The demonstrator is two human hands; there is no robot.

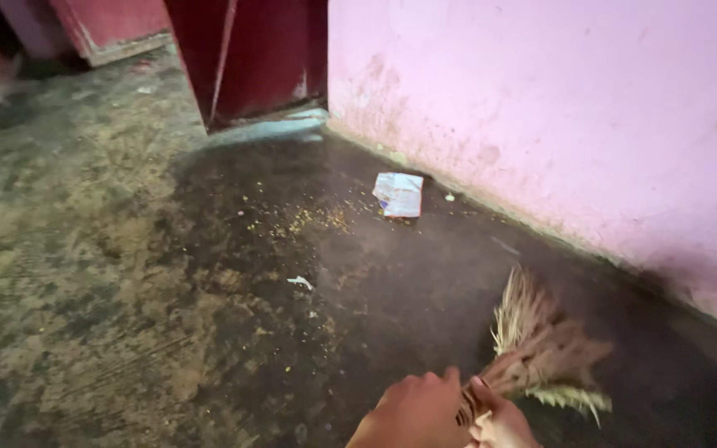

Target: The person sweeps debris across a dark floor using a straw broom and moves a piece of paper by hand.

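My right hand (425, 411) is at the bottom edge of the head view, closed around the bound neck of a short grass broom (537, 344). The broom's straw-coloured bristles fan up and to the right over the dark floor, close to the foot of the pink wall (558, 108). A crumpled white and pale blue paper packet (398, 194) lies on the floor ahead, near the wall. Yellowish crumbs (313, 220) are scattered just left of it. A small white scrap (299, 282) lies nearer to me. My left hand is out of sight.
The concrete floor (85, 249) is stained, rough and dusty on the left, darker by the wall. A dark red door or panel (251, 58) stands at the top centre, with more red woodwork (109, 29) at the top left.
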